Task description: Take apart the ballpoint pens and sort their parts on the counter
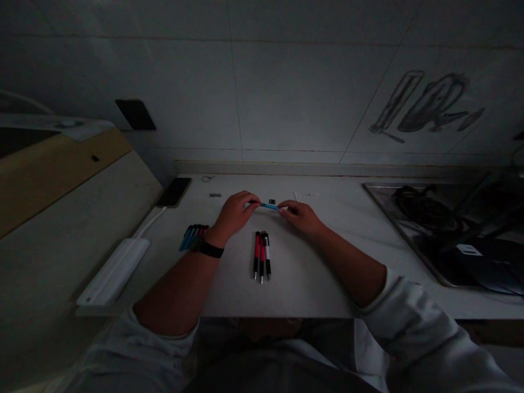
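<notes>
left hand [235, 213]: fingers closed on blue pen [268, 206] end | right hand [299, 214]: fingers pinch other end | pen level above counter [311, 273] | three red-black pens [262, 255] lie nearer

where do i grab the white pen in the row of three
Pinch the white pen at mid-barrel from above and its right: it lies flat, rightmost, two red pens close on its left. The left hand and right hand hold a blue pen.
</notes>
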Tool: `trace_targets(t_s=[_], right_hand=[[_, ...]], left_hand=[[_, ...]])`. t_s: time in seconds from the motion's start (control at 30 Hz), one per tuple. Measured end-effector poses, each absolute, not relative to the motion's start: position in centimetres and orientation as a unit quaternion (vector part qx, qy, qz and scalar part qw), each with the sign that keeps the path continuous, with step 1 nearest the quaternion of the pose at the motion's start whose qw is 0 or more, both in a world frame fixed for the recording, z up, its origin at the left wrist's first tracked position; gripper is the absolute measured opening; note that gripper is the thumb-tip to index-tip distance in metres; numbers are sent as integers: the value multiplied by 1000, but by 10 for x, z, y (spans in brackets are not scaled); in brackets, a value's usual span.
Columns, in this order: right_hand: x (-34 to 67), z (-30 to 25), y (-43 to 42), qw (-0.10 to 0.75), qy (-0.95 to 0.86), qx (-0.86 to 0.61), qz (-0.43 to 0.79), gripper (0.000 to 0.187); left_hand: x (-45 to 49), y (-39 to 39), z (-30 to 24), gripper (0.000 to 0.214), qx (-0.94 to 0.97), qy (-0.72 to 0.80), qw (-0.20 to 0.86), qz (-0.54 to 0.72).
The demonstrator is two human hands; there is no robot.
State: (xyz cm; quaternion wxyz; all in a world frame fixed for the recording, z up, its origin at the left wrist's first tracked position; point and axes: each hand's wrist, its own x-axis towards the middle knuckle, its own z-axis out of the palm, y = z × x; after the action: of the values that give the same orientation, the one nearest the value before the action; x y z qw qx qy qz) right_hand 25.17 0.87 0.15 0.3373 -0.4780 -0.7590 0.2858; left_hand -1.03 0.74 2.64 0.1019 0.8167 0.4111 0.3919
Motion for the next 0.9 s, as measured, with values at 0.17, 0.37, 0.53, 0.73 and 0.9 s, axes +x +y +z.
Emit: trace_targets(t_s=[0.17, 0.37, 0.53, 0.73, 0.9], right_hand=[[253, 6, 8, 377, -761, -463, 252, 30], [260, 5, 17, 415, -743, -509, 131, 19], [263, 2, 19, 409, -744, -518, 107, 16], [260, 0, 17, 382, -755, -522, 108, 14], [258, 0, 15, 372, -752, -531, 118, 14]], left_hand=[[-10, 9, 27, 6, 785, 436, 120, 424], [-17, 19, 21, 8, 710, 488, 132, 491], [-19, 19, 19, 11, 747, 501, 97, 426], [-14, 10, 21, 18, 820, 472, 41, 320], [-11, 7, 23, 18, 836, 466, 31, 289]])
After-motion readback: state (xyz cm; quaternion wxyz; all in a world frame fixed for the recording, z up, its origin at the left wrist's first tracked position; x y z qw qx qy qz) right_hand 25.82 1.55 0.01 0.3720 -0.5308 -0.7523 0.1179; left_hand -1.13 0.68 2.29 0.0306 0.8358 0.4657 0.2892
